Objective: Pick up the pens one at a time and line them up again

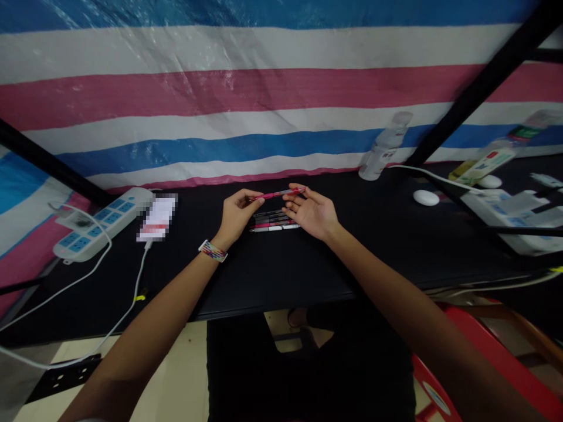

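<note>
A red pen (278,194) is held level above the black table, stretched between my two hands. My left hand (237,212), with a colourful band at its wrist, pinches the pen's left end between thumb and fingers. At the pen's right end, the thumb and upper finger of my right hand (314,212) are on it, while the other fingers are loosely curled and the palm shows. Several pens lie side by side on the table just below: dark ones (271,218), a pink-red one (268,225) and a white one (276,228). My right fingers partly cover them.
Left on the black table (281,269) are a power strip (109,220) and a phone (158,217) on a white cable. To the right stand a clear bottle (382,149), a white mouse-like object (426,197) and a tilted labelled bottle (490,158). Striped sheeting (246,91) hangs behind.
</note>
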`<move>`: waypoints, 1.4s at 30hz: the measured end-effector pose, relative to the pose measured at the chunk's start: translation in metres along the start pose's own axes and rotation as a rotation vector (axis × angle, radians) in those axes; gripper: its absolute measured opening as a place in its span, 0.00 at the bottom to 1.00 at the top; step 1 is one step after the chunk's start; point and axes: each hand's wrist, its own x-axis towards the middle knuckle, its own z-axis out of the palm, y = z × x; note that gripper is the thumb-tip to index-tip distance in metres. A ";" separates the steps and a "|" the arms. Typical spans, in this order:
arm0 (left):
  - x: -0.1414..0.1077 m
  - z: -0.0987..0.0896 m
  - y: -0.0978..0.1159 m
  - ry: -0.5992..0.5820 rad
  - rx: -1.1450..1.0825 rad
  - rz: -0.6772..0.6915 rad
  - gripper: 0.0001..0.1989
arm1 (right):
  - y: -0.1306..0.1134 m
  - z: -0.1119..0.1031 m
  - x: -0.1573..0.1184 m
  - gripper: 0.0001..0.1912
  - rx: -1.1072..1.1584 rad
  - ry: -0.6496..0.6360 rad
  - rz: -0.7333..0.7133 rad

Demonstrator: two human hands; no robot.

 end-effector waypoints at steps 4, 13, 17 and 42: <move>0.000 0.000 0.001 0.000 -0.006 -0.016 0.10 | 0.001 -0.001 0.001 0.19 0.032 -0.013 0.022; 0.000 0.001 0.002 -0.016 0.000 -0.026 0.10 | 0.004 -0.002 0.005 0.13 -0.045 0.029 -0.056; 0.000 0.000 0.001 -0.012 0.009 -0.011 0.10 | 0.003 -0.001 0.004 0.16 -0.071 0.013 -0.057; -0.003 0.003 0.005 -0.021 -0.004 -0.032 0.10 | 0.004 -0.005 0.005 0.15 -0.018 0.050 -0.054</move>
